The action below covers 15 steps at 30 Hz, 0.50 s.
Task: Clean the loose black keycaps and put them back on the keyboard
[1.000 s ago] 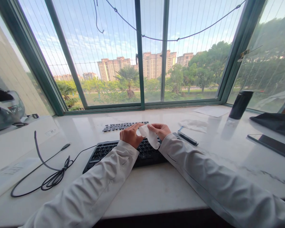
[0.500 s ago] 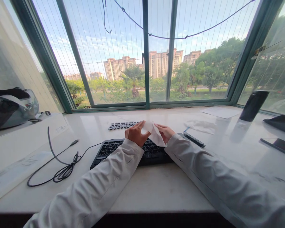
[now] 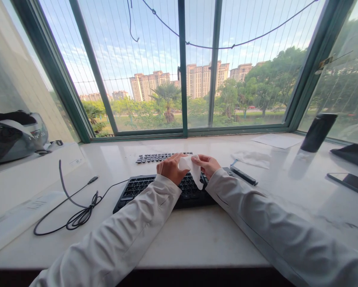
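A white tissue or wipe (image 3: 196, 175) is held between both hands above a black keyboard (image 3: 138, 184). My left hand (image 3: 170, 168) grips its left side, thumb against fingers. On the other side my right hand (image 3: 208, 164) pinches its upper right part, and a loose end hangs down over the keys. Many of the keyboard's caps are off, showing the switches. Behind the hands, detached keycaps (image 3: 151, 158) lie in rows on the white counter (image 3: 214, 239). Whether anything is wrapped inside the tissue is hidden.
A coiled cable (image 3: 82, 215) lies left of the keyboard. Right of it are a dark slim tool (image 3: 243, 175) and a crumpled white sheet (image 3: 252, 158). Farther right stand a black cylinder (image 3: 318, 132) and a phone (image 3: 350, 183). A bag (image 3: 20, 135) sits at far left.
My right hand has moved its fingers over the top of the tissue and pinches it there. The tissue is more bunched, its hanging end shifted left. My left hand stays nearly in place.
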### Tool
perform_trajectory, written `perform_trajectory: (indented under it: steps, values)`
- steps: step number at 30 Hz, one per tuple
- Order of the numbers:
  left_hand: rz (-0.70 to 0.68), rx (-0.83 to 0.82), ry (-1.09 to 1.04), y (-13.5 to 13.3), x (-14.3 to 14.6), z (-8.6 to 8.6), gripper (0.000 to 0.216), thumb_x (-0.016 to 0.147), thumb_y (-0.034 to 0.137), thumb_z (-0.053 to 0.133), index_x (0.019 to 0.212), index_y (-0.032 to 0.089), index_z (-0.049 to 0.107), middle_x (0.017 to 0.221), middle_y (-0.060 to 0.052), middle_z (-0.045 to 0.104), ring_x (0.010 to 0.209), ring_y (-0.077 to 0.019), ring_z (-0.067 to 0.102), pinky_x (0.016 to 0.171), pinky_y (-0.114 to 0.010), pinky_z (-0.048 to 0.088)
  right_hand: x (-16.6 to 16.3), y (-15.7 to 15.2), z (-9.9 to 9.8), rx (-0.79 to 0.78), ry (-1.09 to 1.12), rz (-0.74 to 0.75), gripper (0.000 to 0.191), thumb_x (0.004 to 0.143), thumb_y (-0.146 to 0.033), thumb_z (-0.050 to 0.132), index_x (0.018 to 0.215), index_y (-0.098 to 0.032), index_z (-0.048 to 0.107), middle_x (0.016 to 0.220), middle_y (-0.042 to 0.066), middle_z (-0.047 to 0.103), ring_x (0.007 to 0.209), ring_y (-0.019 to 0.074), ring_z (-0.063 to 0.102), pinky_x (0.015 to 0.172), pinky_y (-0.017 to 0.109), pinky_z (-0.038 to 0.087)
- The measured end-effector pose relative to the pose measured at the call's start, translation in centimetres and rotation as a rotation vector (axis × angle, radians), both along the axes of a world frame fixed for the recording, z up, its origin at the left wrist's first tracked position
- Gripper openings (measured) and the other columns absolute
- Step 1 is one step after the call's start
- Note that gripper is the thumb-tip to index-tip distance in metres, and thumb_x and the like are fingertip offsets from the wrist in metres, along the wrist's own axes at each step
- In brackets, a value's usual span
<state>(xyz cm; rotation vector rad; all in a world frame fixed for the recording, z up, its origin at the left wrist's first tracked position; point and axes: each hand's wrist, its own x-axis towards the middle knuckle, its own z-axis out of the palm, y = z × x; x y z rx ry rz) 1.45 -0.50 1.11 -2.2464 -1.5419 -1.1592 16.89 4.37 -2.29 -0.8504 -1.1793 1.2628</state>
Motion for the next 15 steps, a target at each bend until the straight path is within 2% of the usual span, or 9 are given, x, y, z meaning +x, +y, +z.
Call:
perform_trajectory:
  steps: [7,10,15]
  values:
    - [0.04,0.016,-0.011,0.44,0.14,-0.26,0.026,0.07,0.034,0.061,0.095,0.028,0.063,0.095,0.003,0.066,0.083,-0.0174,0.061,0.065,-0.025,0.043,0.11,0.04,0.0,0.044,-0.027,-0.016,0.036,0.056,-0.044,0.076,0.075,-0.016,0.066,0.071,0.002,0.066,0.063,0.0139,0.058,0.061,0.026,0.045]
    - [0.065,0.051,-0.029,0.57,0.18,-0.35,0.026,0.072,0.038,0.06,0.094,0.025,0.063,0.096,0.001,0.065,0.082,-0.0171,0.061,0.065,-0.025,0.042,-0.02,-0.04,0.27,-0.037,0.043,-0.002,0.03,0.057,-0.04,0.076,0.072,-0.017,0.063,0.068,0.002,0.065,0.062,0.0143,0.058,0.059,0.026,0.046]
    - [-0.023,0.136,-0.103,0.28,0.16,-0.14,0.022,0.078,0.038,0.056,0.094,0.025,0.065,0.1,0.0,0.063,0.081,-0.0132,0.059,0.063,-0.022,0.041,0.08,-0.03,0.75,-0.192,0.119,-0.079,0.014,0.065,-0.027,0.071,0.072,-0.018,0.062,0.067,0.002,0.064,0.061,0.0146,0.057,0.055,0.026,0.046]
